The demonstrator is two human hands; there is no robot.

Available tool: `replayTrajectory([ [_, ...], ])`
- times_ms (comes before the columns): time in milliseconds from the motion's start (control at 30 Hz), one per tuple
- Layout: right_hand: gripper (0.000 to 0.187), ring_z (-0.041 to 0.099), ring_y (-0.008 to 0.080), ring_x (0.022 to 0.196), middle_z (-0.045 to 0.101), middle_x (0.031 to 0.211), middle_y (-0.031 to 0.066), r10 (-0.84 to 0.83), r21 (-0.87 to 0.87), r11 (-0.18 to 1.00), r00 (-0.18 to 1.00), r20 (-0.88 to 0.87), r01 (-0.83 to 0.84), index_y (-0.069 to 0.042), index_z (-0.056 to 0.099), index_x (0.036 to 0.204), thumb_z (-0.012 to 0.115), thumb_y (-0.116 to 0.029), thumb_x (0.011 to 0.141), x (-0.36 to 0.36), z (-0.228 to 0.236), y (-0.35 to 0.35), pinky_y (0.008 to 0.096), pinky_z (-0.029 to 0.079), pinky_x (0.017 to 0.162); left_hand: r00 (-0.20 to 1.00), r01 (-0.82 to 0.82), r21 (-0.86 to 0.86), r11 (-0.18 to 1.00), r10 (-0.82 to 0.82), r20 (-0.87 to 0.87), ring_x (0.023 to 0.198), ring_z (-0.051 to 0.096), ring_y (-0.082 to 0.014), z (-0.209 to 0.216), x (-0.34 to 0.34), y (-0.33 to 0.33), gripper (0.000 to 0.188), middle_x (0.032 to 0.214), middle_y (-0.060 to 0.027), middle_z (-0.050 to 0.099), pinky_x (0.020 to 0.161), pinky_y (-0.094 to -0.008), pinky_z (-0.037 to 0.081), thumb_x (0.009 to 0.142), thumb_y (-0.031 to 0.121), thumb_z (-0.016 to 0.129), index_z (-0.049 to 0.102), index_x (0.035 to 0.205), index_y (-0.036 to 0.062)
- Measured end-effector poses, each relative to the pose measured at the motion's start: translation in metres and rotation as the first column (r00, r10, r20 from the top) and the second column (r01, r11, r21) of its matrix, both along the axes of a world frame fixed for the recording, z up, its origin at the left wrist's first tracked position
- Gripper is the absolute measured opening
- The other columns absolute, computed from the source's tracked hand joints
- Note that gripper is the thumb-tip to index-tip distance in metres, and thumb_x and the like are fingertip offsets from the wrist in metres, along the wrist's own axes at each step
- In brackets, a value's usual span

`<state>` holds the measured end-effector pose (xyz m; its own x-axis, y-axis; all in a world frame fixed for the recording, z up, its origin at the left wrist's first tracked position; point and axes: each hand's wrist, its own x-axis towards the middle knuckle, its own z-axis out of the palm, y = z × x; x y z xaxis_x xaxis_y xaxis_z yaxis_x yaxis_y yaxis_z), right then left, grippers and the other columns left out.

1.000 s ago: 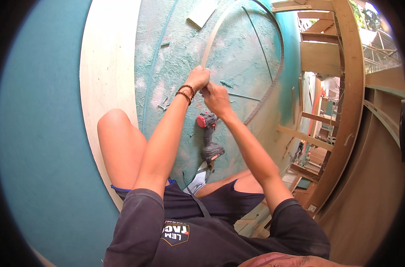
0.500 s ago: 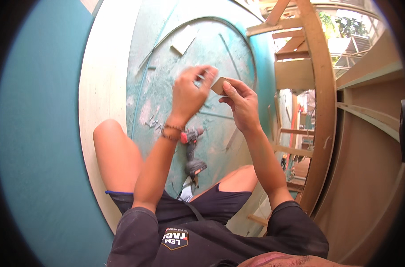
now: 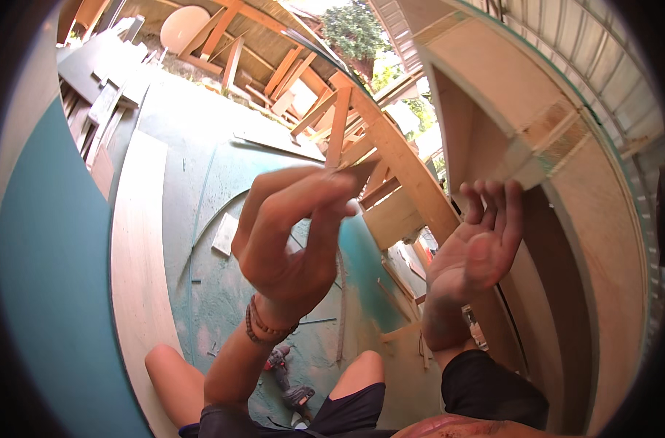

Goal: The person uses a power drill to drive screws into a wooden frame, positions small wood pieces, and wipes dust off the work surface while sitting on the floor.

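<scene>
My left hand (image 3: pixel 292 237) is raised in front of me, thumb and fingers pinched together on a small, thin brown flat piece (image 3: pixel 362 174). Its edges are blurred, so I cannot tell whether it is sandpaper or wood. To the right, my right hand (image 3: pixel 473 244) is lifted with the palm partly turned toward me and its fingers loosely bent and apart. Nothing shows in it. Its fingertips are in front of a pale wooden panel (image 3: pixel 559 135); whether they touch it I cannot tell.
A cordless drill (image 3: pixel 285 379) lies on the dusty teal floor board (image 3: pixel 223 321) between my legs. Further off lies a small pale block (image 3: pixel 225 235) beside a thin curved strip. A wooden frame (image 3: pixel 391 150) leans at the right, and stacked boards (image 3: pixel 102 109) lie at the far left.
The view has swung up and to the right. Both hands have risen and parted. The small brown piece was in my right hand and is now in my left.
</scene>
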<state>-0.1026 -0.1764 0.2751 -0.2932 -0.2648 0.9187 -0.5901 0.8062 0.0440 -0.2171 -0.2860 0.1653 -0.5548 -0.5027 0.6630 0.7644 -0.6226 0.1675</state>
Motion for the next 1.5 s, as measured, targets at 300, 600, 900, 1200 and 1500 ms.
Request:
replayTrajectory([
  [300,0.057,0.054,0.0239,0.113,0.056,0.125,0.0127,-0.223,-0.067,0.975,0.898,-0.38,0.213,0.006,0.048,0.131,0.063,-0.026,0.087,0.014,0.023,-0.027,0.038,0.038,0.101,0.981,0.039,0.37,0.928,0.035,-0.19,0.076,0.062,-0.0166,0.121,-0.003,-0.008,0.026,0.092,-0.0106,0.062,0.066,-0.0268,0.052,0.087,-0.005,0.065,0.062,0.113,-0.0024],
  [600,0.029,0.064,0.021,0.089,0.067,0.103,0.0121,-0.386,-0.307,0.892,0.913,-0.135,0.332,0.005,0.064,0.111,0.065,-0.014,0.089,0.023,0.047,-0.1,0.0343,0.05,0.082,0.918,0.397,0.14,0.907,-0.395,-0.04,0.063,0.058,-0.0064,0.114,0.037,-0.001,0.017,0.08,-0.0037,0.065,0.057,-0.0197,0.046,0.098,0.015,0.064,0.065,0.103,-0.0016],
  [900,0.016,0.063,0.016,0.077,0.068,0.086,0.0083,-0.309,-0.165,0.938,0.951,0.006,0.306,0.004,0.068,0.095,0.066,-0.01,0.088,0.043,0.055,-0.101,0.0306,0.05,0.073,0.885,0.454,0.18,0.873,-0.465,0.023,0.063,0.064,-0.0127,0.13,0.05,-0.007,0.016,0.073,-0.0076,0.066,0.058,-0.0266,0.048,0.097,0.017,0.064,0.066,0.095,0.0007],
  [1200,0.011,0.06,0.0122,0.07,0.068,0.078,0.0042,-0.329,-0.238,0.911,0.942,0.072,0.336,0.001,0.071,0.086,0.068,-0.01,0.088,0.042,0.053,-0.117,0.0287,0.048,0.065,0.921,0.349,0.161,0.923,-0.37,0.122,0.065,0.057,-0.0044,0.133,0.052,0.001,0.025,0.077,-0.0013,0.063,0.057,-0.0201,0.046,0.1,0.025,0.061,0.062,0.103,-0.0001],
  [1500,0.012,0.058,0.0089,0.064,0.067,0.076,0.0026,-0.321,-0.267,0.913,0.947,-0.001,0.309,0.0,0.071,0.085,0.069,-0.011,0.089,0.037,0.055,-0.121,0.0247,0.045,0.058,0.907,0.365,0.23,0.902,-0.4,0.129,0.064,0.058,-0.0046,0.133,0.06,-0.011,0.027,0.077,-0.0023,0.067,0.056,-0.0213,0.047,0.097,0.024,0.066,0.071,0.1,-0.0032],
])
